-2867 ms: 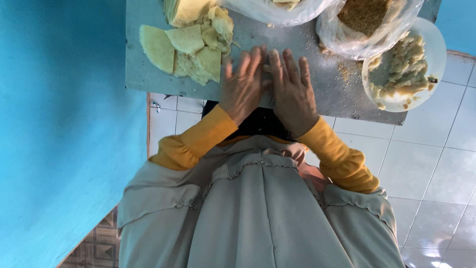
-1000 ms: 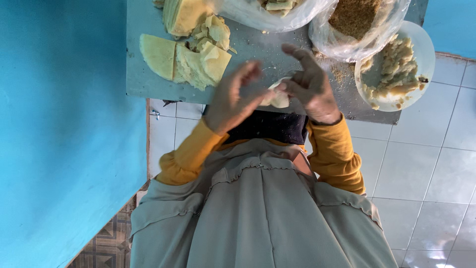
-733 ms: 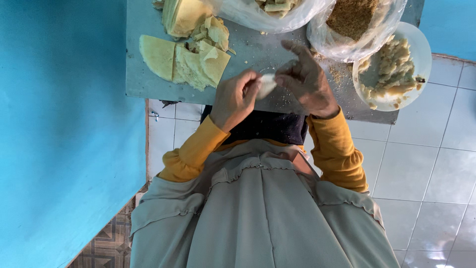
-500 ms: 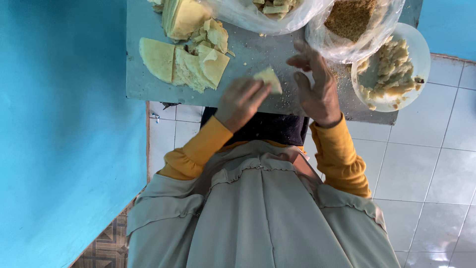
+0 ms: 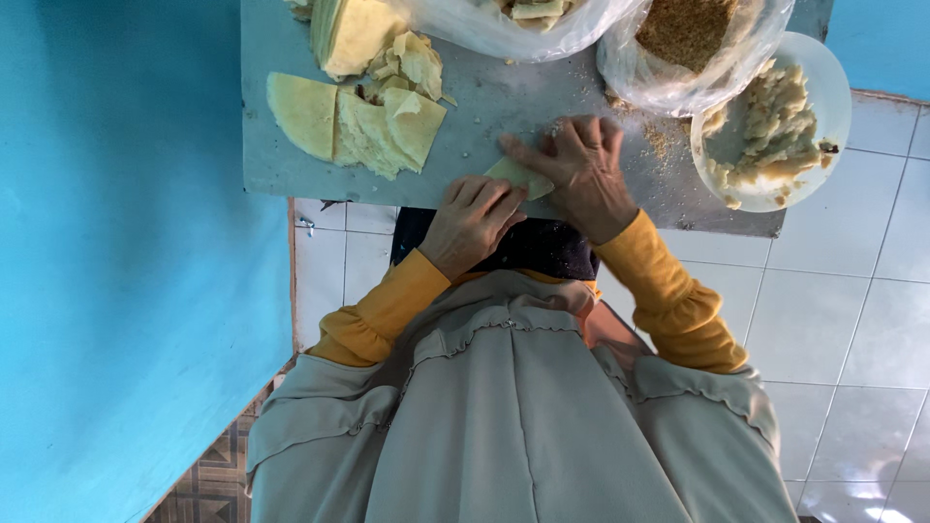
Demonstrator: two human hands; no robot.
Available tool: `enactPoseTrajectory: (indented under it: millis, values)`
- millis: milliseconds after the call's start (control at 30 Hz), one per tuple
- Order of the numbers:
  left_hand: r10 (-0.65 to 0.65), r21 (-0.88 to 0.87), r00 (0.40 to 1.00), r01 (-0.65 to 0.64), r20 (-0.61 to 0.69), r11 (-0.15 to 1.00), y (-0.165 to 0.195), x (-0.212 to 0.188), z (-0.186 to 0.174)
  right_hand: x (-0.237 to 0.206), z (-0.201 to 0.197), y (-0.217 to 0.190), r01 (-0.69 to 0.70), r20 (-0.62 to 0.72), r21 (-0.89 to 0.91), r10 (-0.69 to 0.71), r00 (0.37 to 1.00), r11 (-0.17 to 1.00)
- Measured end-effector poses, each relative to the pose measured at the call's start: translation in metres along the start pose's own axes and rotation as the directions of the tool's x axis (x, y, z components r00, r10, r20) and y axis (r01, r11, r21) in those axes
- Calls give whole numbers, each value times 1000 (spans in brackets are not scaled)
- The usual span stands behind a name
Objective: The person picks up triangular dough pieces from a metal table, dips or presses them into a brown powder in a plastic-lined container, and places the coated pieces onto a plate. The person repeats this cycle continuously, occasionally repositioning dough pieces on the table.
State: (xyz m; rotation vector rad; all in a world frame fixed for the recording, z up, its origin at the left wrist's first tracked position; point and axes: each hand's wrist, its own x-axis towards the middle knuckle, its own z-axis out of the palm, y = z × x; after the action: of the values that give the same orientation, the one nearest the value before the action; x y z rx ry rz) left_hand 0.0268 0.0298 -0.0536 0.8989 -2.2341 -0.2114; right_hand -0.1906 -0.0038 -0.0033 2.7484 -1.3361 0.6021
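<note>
The left hand (image 5: pixel 472 221) lies at the near edge of the grey tabletop (image 5: pixel 281 165), its fingers (image 5: pixel 484 194) bent and held together, their tips pressing on the near end of a small folded piece of pale yellow dough wrapper (image 5: pixel 517 175). The right hand (image 5: pixel 584 174) sits just to the right of it, palm down, its fingers (image 5: pixel 562 145) spread and laid flat, with the thumb reaching left across the far edge of the wrapper; neither hand closes around the wrapper, both hold it down against the tabletop. The wrapper lies between the two hands, close to the near edge of the tabletop and about midway along its width. Both wrists come out of yellow sleeves (image 5: pixel 668 291) with gathered cuffs, under a beige garment (image 5: pixel 513 416). Further left on the tabletop lies a stack of flat pale wrapper sheets (image 5: pixel 358 121), some cut to wedges, with a thicker folded pile just beyond it at the far edge. At the far right stands a white bowl (image 5: pixel 833 107) holding a lumpy pale filling (image 5: pixel 765 121), and just left of it a clear plastic bag (image 5: pixel 659 77) with brown crumbs inside; some crumbs are scattered on the tabletop beside it. Another clear bag (image 5: pixel 513 29) with pale pieces lies at the far edge. A blue wall (image 5: pixel 116 261) fills the left side, and white floor tiles (image 5: pixel 852 320) show to the right.
</note>
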Motion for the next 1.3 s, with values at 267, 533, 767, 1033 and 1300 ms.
enactPoseTrajectory:
  millis: [267, 533, 767, 1033, 1300]
  values:
    - [9, -15, 1000, -10, -3, 1000, -3, -3, 1, -3, -13, -10, -56, 75, -197, 72, 995, 979]
    - [24, 0, 1000, -24, 4, 1000, -3, -4, -2, -23, -10, -21, 0, 107, -308, 35, 994, 951]
    - [6, -2, 1000, -6, 14, 1000, -3, -4, -1, -7, -6, -6, -195, 19, 201, 195, 981, 960]
    - [20, 19, 999, -21, 30, 1000, -3, -6, 0, -14, -7, -7, -120, 11, -294, 129, 992, 948]
    - [48, 79, 998, -50, 35, 996, 1, -7, 1, -28, -7, -22, -134, 55, 43, 132, 990, 990]
